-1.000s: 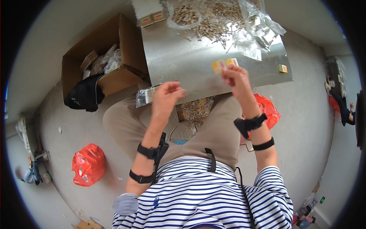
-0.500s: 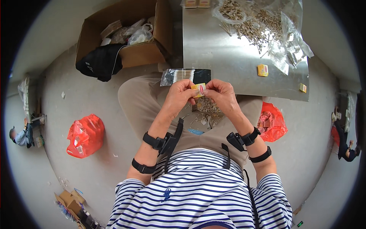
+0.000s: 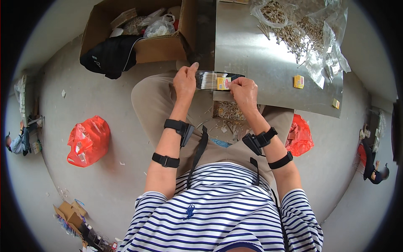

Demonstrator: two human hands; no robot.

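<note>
The clear packet of sticks sits at the metal table's near edge; I have my left hand pinching one end, right hand pressing its yellow label. The label could crease. Loose sticks lie farther up the table, a cardboard box left of it.

A slim clear packet of pale sticks with a dark backing lies crosswise at the near edge of the metal tabletop, held at its ends by the left hand and right hand; a small yellow label sits on it. Two small yellow labels lie on the tabletop to the right. Clear plastic bags of sticks lie at its far side. An open cardboard box stands on the floor at left, and red plastic bags lie on either side.
</note>
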